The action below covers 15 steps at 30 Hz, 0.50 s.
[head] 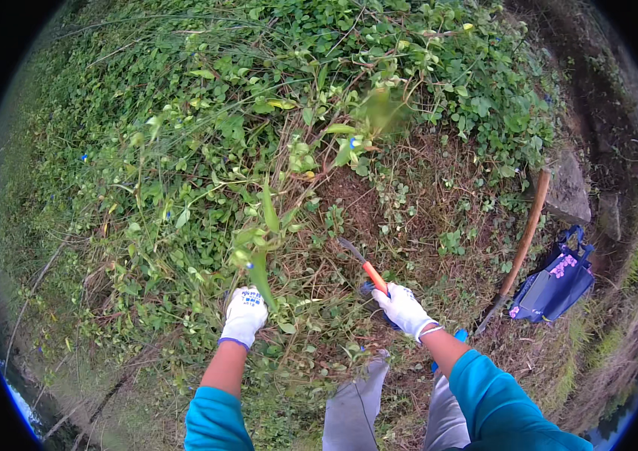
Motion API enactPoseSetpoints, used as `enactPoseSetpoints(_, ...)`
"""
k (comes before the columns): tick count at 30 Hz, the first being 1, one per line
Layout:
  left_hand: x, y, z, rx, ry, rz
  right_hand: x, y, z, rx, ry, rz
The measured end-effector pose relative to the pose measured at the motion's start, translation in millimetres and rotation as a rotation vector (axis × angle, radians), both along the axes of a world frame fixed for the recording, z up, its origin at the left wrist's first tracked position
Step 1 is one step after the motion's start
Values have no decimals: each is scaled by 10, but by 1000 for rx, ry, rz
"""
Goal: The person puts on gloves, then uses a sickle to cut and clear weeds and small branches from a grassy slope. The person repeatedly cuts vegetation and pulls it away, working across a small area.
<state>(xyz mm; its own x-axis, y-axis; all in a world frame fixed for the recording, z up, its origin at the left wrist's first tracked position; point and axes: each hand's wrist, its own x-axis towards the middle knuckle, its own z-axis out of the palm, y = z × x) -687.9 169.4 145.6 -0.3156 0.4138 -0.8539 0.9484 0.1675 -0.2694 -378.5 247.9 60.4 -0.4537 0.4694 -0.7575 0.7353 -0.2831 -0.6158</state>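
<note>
My left hand (244, 314), in a white work glove with a purple cuff, is closed around a bunch of leafy weed stems (262, 265). Their long green leaves rise above the fist, one with a small blue flower. A hand sickle (374, 276) with an orange handle is in my right hand (402, 311), gloved the same way. Its short curved dark blade (351, 248) points up and left, over a patch of cut stems and bare reddish soil (352, 197). Beyond both hands grows a dense mat of green weeds (228, 135).
To the right, a long wooden-handled tool (527, 225) lies with its metal end near my feet. Beside it are a dark blue bag (555, 282) with pink flowers and a grey stone block (567, 189). A ditch-like dark strip (595, 107) runs along the far right.
</note>
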Motion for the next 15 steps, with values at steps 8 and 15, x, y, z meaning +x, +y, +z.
enactPoseSetpoints(8,140,-1277,-90,-85,44,258,87,-290,82,-52,-57,-6)
enactPoseSetpoints(15,58,-2615,-919,434,102,241,-211,284,-141,193,-58,360)
